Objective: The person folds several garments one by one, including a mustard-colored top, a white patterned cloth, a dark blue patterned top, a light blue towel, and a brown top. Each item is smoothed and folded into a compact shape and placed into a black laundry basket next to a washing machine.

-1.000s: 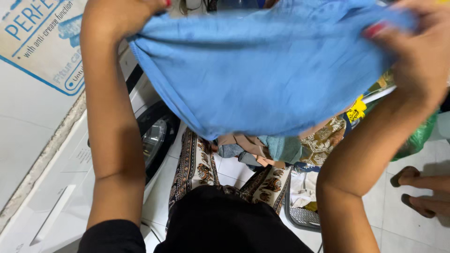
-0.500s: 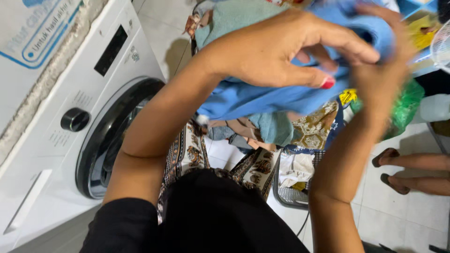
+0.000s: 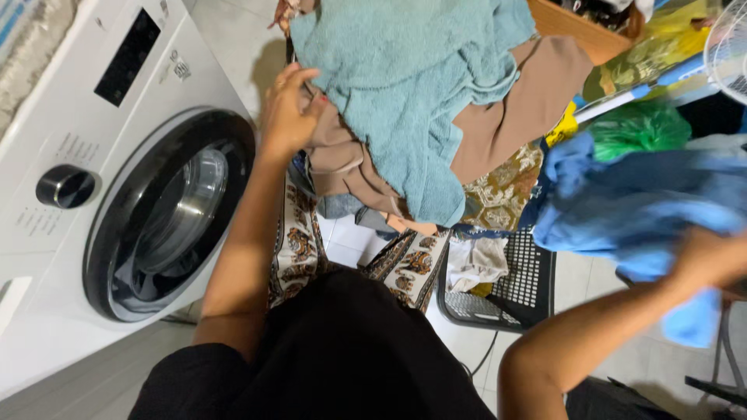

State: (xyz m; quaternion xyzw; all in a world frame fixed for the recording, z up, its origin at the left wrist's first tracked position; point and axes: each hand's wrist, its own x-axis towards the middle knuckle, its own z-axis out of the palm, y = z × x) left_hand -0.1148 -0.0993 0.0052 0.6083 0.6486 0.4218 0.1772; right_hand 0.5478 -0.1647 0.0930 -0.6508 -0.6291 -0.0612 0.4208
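Note:
My left hand [image 3: 289,113] reaches up to a heap of laundry and its fingers press into a tan cloth [image 3: 342,159] at the heap's left edge. A teal towel [image 3: 408,74] lies over the top of the heap, with a brown garment [image 3: 529,101] beside it. My right hand [image 3: 708,260], blurred, grips a bunched blue garment [image 3: 630,206] off to the right, away from the heap.
A white front-loading washing machine [image 3: 93,155] stands at the left, its round door [image 3: 167,214] closed. A dark plastic laundry basket [image 3: 517,288] with a pale cloth sits on the tiled floor. Green and yellow bags [image 3: 638,124] and a white fan [image 3: 731,47] fill the right.
The blue garment was spread wide between both hands, then bunched. Now only my right hand holds it, swung out to the right, and my left hand has gone to the laundry heap.

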